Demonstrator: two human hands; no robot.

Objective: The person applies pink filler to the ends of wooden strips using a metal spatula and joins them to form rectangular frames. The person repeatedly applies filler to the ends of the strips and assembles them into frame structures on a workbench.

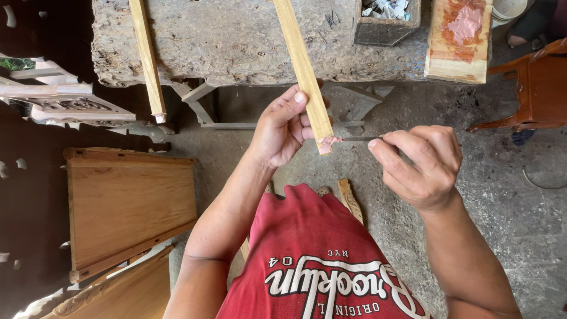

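Left hand (pixel 282 127) clamped around the wooden strip (pixel 302 71), thumb on the near face, other fingers curled behind, gripping just above its lower end. Right hand (pixel 422 165) pinched closed on a thin metal blade (pixel 360 139), thumb and forefinger pressing its handle end, remaining fingers folded into the palm. Blade tip touching the strip's lower end, right where a dab of pinkish filler (pixel 328 142) clings to the cut face.

Strip itself held tilted, lower end between both hands, upper end running up and leftward past the top edge, crossing in front of the rough stone-grey workbench (pixel 236 41). Left of the strip, a second wooden strip (pixel 147 59) leaning against the same bench, its bottom tip also smeared pale. Right of the strip, on the bench top, a small dark box of scraps (pixel 384 23); further right, a wood block smeared with pink filler (pixel 459 38). Far right of the strip, part of a reddish-brown chair (pixel 534 88) on the concrete floor (pixel 520 207). Below and left of the strip, light-wood panels (pixel 127 207) lying flat. Directly beneath the strip, a red printed shirt (pixel 319 260).
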